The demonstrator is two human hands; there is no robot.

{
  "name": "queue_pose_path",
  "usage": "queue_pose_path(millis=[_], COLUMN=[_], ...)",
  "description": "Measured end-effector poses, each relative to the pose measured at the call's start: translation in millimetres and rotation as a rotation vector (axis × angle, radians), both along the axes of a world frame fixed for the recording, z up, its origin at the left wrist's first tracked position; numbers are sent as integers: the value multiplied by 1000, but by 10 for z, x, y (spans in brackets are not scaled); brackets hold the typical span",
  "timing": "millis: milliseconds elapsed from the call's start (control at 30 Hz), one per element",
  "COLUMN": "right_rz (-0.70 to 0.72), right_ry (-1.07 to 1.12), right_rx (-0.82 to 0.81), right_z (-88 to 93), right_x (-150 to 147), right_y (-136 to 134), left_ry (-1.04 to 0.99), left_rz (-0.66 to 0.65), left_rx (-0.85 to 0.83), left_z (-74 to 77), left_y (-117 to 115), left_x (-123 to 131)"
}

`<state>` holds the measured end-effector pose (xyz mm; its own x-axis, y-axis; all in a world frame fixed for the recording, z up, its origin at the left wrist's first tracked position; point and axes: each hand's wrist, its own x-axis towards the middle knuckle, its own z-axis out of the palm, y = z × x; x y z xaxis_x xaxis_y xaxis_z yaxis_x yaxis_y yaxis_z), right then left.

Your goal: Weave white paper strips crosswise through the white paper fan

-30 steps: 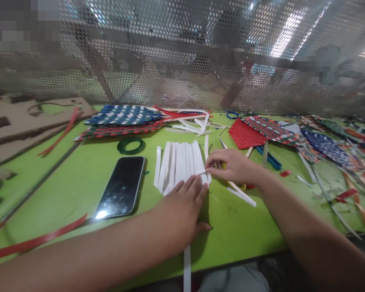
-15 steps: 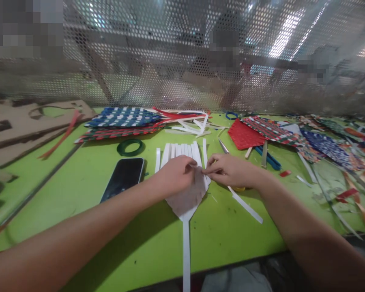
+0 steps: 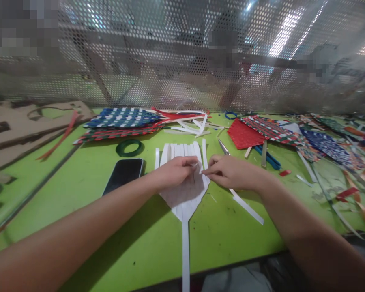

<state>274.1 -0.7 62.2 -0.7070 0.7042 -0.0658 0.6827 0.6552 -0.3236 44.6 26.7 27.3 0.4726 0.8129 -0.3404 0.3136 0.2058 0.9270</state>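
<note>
A white woven piece (image 3: 185, 202), shaped like a pointed hand fan, lies flat with a long strip tail (image 3: 185, 251) running toward me. Its loose strip ends (image 3: 182, 149) fan out at the top. My left hand (image 3: 178, 170) rests across its upper left, index finger fairly straight and the other fingertips bent down onto the strips, partly hidden. At the right edge my right hand (image 3: 228, 170) pinches with thumb and fingertips at a narrow white strip (image 3: 205, 152). Metal scissors (image 3: 223, 147) lie partly under my right hand.
On the green table a phone (image 3: 123, 174) and a dark green tape roll (image 3: 129, 148) sit left of the work. Woven fans (image 3: 121, 119) lie at the back, with a red one (image 3: 246, 136) at right. Cardboard (image 3: 33, 125) occupies the left. A perforated metal screen (image 3: 170, 61) stands behind.
My left hand has shifted slightly, its index finger straightening from a bent pinch. My right hand stays at the right edge, nearly still. The view has moved a little.
</note>
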Motion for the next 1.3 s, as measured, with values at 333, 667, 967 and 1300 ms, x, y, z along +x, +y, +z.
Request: queue_pose_path(millis=[333,667,967,1300], right_rz=[2,-31,-43,-69], right_ry=[-5,-45,-92,-162], right_rx=[-13,-24,-13,-1], right_z=[25,23,56,82], right_x=[-38,-13,-77,-105], right_y=[-2,-27,-61,-89], left_ry=[-329,-152,-290,-231], left_rz=[187,33,118,95], left_rx=[-265,-135,-226,-174], left_z=[146,-17,73,37], left_y=[-19,-33,-20,-8], left_x=[59,18,36,18])
